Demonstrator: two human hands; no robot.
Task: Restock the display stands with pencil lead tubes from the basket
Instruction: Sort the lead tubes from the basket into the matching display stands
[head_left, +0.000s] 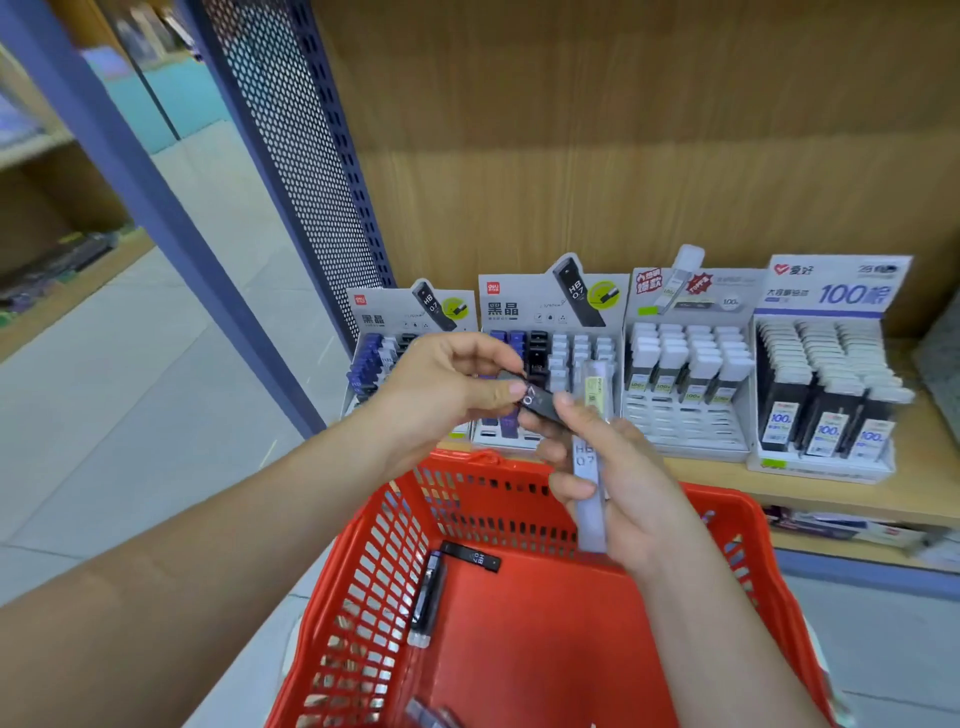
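Now the left hand (447, 395) pinches a black HB 0.7 lead tube (540, 402) just beside the pale tubes (586, 467) gripped in the right hand (623, 483), above the red basket (727, 500); next, probably, it wants seating upright in the black column of the display stand (550, 307) behind.

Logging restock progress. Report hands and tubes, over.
Left grip pinches black tube. Right grip holds grey tube. More tubes loose in red basket. Nothing blocking display stands.

Four display stands (685, 395) in a row on shelf (930, 493). Basket (363, 545) before shelf, lower. Two lead tubes (429, 597) in basket, left side. Left hand (441, 395), right hand (618, 483) above basket, before the stands.
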